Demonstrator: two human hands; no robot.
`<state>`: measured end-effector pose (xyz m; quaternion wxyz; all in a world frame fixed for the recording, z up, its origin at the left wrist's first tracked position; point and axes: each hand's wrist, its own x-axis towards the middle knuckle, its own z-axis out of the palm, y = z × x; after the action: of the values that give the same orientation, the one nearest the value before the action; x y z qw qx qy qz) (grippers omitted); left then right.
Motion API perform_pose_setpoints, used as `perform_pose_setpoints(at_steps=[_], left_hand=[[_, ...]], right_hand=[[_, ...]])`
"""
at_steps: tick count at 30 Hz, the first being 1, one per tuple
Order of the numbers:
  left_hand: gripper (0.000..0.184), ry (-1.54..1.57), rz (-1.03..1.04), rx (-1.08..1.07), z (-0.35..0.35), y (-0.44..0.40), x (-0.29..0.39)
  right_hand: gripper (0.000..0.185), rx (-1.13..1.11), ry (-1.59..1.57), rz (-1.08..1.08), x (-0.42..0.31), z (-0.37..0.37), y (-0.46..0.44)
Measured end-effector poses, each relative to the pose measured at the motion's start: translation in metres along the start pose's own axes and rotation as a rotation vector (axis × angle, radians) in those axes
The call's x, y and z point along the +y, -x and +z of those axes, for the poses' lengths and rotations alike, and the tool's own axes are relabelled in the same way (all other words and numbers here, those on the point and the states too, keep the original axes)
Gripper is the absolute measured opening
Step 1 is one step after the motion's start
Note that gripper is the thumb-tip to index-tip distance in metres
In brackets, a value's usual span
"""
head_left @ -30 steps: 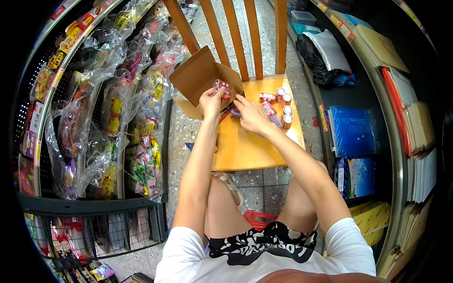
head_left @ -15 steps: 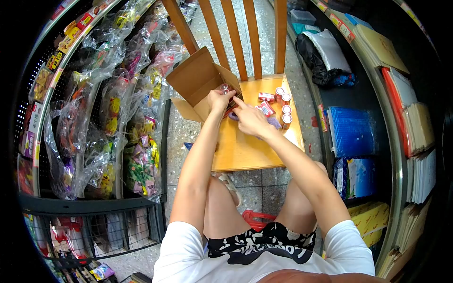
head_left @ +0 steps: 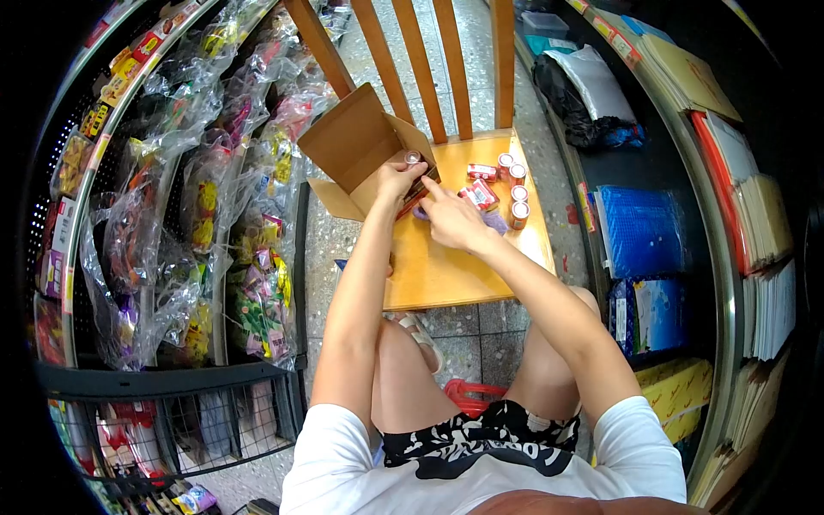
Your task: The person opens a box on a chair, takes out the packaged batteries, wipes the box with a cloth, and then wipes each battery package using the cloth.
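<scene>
On the wooden chair seat [head_left: 421,283] stands a cardboard box [head_left: 348,133], its flaps raised. My left hand [head_left: 398,183] reaches into the box, fingers closed around a small round jar with a clear or pale lid [head_left: 413,158]. Against the near right edge of the box is my right hand [head_left: 452,216], its index finger stretched along the rim and the other fingers bent, partly hidden. Something purple [head_left: 495,223] lies beneath that hand. To its right are several small jars with white lids [head_left: 519,212] and red-and-white packs [head_left: 481,195].
Slatted chair back [head_left: 418,69] rises behind the seat. A shelf of plastic-wrapped snack bags [head_left: 202,206] lines the left, with a wire basket [head_left: 193,429] below. The right shelf [head_left: 678,160] carries blue packs [head_left: 642,232], envelopes and a yellow box [head_left: 674,399].
The view has shifted slightly. Both hands stay at the box, and the small jar's lid shows a little more clearly above my left fingers. The items on the seat have not moved.
</scene>
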<state>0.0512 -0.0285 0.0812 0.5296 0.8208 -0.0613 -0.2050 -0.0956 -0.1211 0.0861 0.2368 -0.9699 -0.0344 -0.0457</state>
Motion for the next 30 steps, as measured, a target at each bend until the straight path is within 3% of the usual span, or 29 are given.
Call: perform_pose_setpoints(at_steps=[2,8,11,14,20,23,26,30], left_hand=[[0.045,0.246,0.019,-0.089,0.003,-0.013,-0.016],[0.052,0.166,-0.014,0.086,0.008,-0.011,-0.019],[0.056,0.045,0.1,0.147,0.013,-0.039,-0.044],[0.049,0.059,0.079,0.066,0.015,-0.033,-0.037],[0.049,-0.172,0.107,0.174,0.012,-0.016,-0.022],[0.052,0.076,0.065,0.041,0.009,-0.003,-0.012],[0.051,0.086,0.075,0.158,0.01,0.009,-0.005],[0.038,0.091,0.292,0.224,0.023,0.032,-0.003]], right_hand=[[0.029,-0.009,0.009,0.014,-0.002,0.0,0.002],[0.031,-0.014,0.005,0.004,-0.001,0.0,0.005],[0.031,-0.017,0.005,-0.004,-0.001,0.001,0.006],[0.032,-0.033,0.012,0.001,0.002,0.0,0.008],[0.031,-0.028,0.012,-0.018,0.002,-0.003,0.012],[0.03,-0.038,-0.005,-0.018,0.0,-0.007,0.015],[0.03,-0.02,0.005,-0.024,-0.005,-0.011,0.023],[0.03,-0.023,-0.013,0.004,-0.014,-0.016,0.035]])
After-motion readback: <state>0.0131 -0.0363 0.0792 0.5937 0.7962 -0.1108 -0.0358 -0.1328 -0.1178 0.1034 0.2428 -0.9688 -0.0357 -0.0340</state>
